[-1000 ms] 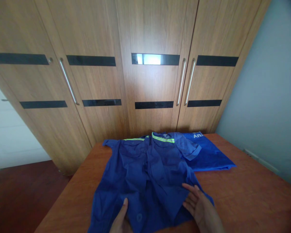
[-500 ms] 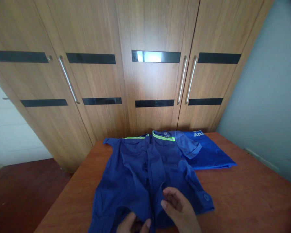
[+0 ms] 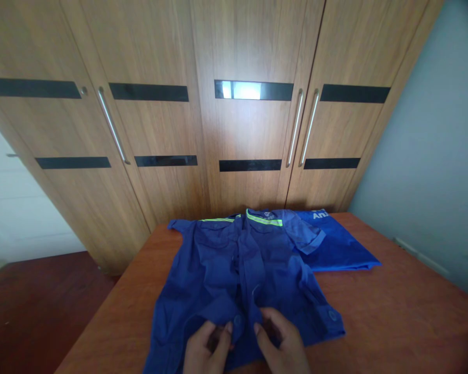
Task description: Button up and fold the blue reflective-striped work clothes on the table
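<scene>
One wood-toned table (image 3: pixel 390 311) bears one navy short-sleeved work jacket (image 3: pixel 214 270), two reflective strips (image 3: pixel 263 220). One left hand (image 3: pixel 207 347) pinches its front edge by one button (image 3: pixel 237 321); one right hand (image 3: pixel 283 343) pinches the opposite edge. One folded blue lettered sheet (image 3: pixel 337 246).

This looks like a room in a home, perhaps a bedroom: a wood-grain wardrobe (image 3: pixel 156 130) with long metal handles (image 3: pixel 295 128) fills the upper frame. At the left edge stands a white door (image 3: pixel 19 202), at the right a plain pale-blue wall (image 3: pixel 425 166).
</scene>
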Motion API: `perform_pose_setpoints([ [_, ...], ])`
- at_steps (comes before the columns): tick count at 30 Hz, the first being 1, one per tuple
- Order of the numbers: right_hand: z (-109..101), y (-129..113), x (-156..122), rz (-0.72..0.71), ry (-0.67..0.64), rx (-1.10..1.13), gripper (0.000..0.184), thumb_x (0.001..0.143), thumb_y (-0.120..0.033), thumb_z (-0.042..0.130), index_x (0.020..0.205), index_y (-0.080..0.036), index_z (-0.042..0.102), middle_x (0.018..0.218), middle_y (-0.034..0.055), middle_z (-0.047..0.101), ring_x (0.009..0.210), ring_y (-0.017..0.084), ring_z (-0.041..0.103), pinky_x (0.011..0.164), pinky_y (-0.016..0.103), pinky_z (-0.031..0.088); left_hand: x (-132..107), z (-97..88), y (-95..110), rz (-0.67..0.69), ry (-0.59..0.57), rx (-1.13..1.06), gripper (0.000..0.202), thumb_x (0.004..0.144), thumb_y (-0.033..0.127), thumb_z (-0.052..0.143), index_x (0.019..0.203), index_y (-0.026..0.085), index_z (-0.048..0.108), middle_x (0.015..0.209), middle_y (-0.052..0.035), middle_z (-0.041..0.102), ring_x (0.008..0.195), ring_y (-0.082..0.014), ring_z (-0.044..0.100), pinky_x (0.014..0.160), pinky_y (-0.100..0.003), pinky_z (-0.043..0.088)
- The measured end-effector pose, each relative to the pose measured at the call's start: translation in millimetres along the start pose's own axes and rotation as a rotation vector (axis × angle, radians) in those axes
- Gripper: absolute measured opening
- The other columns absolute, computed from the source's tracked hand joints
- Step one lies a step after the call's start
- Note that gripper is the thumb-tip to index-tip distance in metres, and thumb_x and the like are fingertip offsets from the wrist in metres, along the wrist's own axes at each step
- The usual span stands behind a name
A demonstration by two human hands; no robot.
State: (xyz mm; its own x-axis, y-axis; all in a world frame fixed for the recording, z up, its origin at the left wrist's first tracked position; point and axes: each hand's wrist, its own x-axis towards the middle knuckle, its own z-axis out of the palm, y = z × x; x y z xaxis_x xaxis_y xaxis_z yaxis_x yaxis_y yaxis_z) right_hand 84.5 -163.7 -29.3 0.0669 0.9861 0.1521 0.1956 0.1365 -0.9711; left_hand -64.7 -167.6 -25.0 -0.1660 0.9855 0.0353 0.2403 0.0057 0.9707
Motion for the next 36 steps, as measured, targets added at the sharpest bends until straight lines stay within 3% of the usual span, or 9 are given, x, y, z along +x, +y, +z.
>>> perform_pose_setpoints([
  [4,1,-6,4,-0.062,0.000,-0.082,0.019,0.080,-0.030,0.055,0.079,-0.019,0.070,0.070,0.0034,0.066,0.066,0.018,0.061,0.062,0.024,0.048,5,3.2,5,-0.028,0.018,-0.103,0.038,0.071,0.055,0.063,0.062,0.017,0.064,0.059,-0.0010,0.060,0.060,-0.0172,0.053,0.058,-0.024,0.045],
  [10,3,-4,8,-0.065,-0.045,-0.195,0.019,0.078,-0.022,0.055,0.085,-0.019,0.071,0.075,0.0048,0.069,0.069,0.019,0.065,0.064,0.024,0.050,6,13.2,-7,0.003,-0.006,-0.106,0.038,0.075,0.054,0.061,0.063,0.017,0.062,0.059,-0.0011,0.059,0.061,-0.0164,0.053,0.058,-0.022,0.044],
  [18,9,0,5,-0.133,-0.040,-0.257,0.016,0.079,-0.023,0.055,0.085,-0.020,0.070,0.073,0.0030,0.068,0.062,0.016,0.063,0.059,0.021,0.048,7,9.9,-11,-0.002,0.001,0.023,0.048,0.067,0.063,0.063,0.054,0.019,0.047,0.051,0.0048,0.043,0.052,-0.0110,0.041,0.048,-0.019,0.036],
  [24,10,0,5,-0.091,0.002,-0.270,0.019,0.082,-0.027,0.053,0.084,-0.019,0.070,0.067,0.0030,0.067,0.060,0.016,0.062,0.056,0.021,0.047,6,11.4,-9,0.003,0.056,0.016,0.051,0.069,0.066,0.059,0.054,0.019,0.050,0.050,0.0030,0.048,0.052,-0.0119,0.045,0.048,-0.019,0.039],
  [36,10,-5,2,-0.073,-0.085,-0.309,0.023,0.080,-0.020,0.049,0.091,-0.019,0.069,0.078,0.0057,0.070,0.068,0.018,0.064,0.062,0.023,0.047,3,9.1,-20,0.153,0.097,0.234,0.043,0.081,0.052,0.052,0.055,0.019,0.046,0.050,0.0050,0.040,0.049,-0.0096,0.038,0.048,-0.019,0.031],
])
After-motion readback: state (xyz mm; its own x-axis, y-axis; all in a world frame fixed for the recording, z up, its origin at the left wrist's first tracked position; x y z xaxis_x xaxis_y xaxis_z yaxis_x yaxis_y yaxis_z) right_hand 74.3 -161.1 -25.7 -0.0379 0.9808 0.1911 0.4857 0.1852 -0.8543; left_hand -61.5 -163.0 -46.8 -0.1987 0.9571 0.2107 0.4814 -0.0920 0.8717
